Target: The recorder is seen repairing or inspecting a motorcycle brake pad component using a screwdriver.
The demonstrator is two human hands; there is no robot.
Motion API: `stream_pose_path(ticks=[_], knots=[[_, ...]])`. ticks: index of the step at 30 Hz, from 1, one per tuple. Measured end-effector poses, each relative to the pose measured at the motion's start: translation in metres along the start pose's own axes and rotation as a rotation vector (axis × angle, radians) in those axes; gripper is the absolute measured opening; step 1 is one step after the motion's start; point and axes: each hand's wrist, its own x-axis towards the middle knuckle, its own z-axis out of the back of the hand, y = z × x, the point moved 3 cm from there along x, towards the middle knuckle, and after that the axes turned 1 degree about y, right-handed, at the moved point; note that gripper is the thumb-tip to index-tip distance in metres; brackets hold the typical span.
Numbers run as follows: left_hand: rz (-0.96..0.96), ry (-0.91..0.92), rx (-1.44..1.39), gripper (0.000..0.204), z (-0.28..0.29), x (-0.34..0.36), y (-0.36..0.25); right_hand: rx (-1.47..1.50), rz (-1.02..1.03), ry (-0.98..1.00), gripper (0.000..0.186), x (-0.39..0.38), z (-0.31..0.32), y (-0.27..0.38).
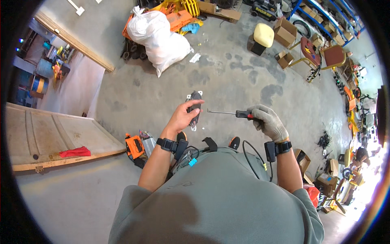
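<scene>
My bare left hand (178, 118) is closed round a long black part (196, 96) with small white tabs at its ends, held out in front of my body. In my right hand (269, 123), which wears a pale knitted glove, is a screwdriver (243, 114) with a black and red handle. Its thin shaft points left, and the tip stands a short gap from the black part. My fingers and thumb cover the middle of that part. A black strap with a small box sits on each of my wrists.
A big white sack (164, 44) leans against orange parts at the far left. A wooden door (61, 136) stands at the left, with an orange item (134, 146) near its end. Chairs (333, 57), cardboard boxes (285, 31) and a blue shelf (296, 8) are at the far right.
</scene>
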Motion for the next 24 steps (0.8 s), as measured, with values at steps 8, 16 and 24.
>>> stream_pose_path(ticks=[8,16,24], knots=[[-0.162,0.169,0.228,0.027,-0.018,-0.001,-0.024,-0.008,0.042,-0.02,0.028,-0.023,0.0,0.008],[-0.204,0.19,0.291,0.025,-0.014,0.01,-0.041,0.008,0.035,-0.031,0.028,-0.02,0.005,0.01],[-0.234,0.146,0.482,0.021,-0.012,0.014,-0.056,-0.041,-0.014,-0.022,0.028,-0.006,0.007,0.016]])
